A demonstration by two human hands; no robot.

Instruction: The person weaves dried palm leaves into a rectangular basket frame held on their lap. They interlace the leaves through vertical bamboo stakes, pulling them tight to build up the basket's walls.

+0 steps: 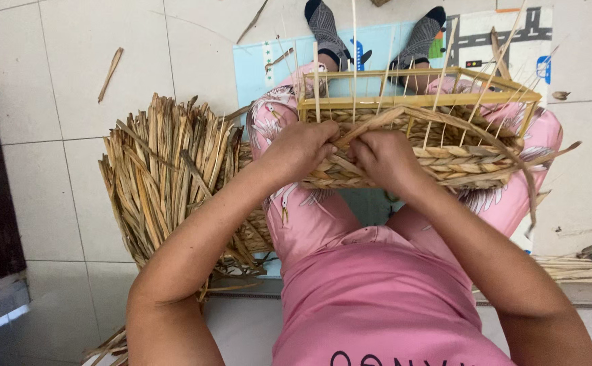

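Tiled floor point(106, 41); both hands' grip, left point(300, 150) and right point(385, 157), clamped on basket point(445, 159) strand point(370, 127).

No packages, labels, signs or screens show here. The nearest to print is the play mat point(506, 30) on the floor, pale blue and white with a grey road pattern and small coloured pictures.

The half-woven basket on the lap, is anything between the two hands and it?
Nothing visible is. The left hand and right hand already rest against the near wall of the half-woven basket, both pinching a flat straw strand. The pile of dried leaves lies off to the left.
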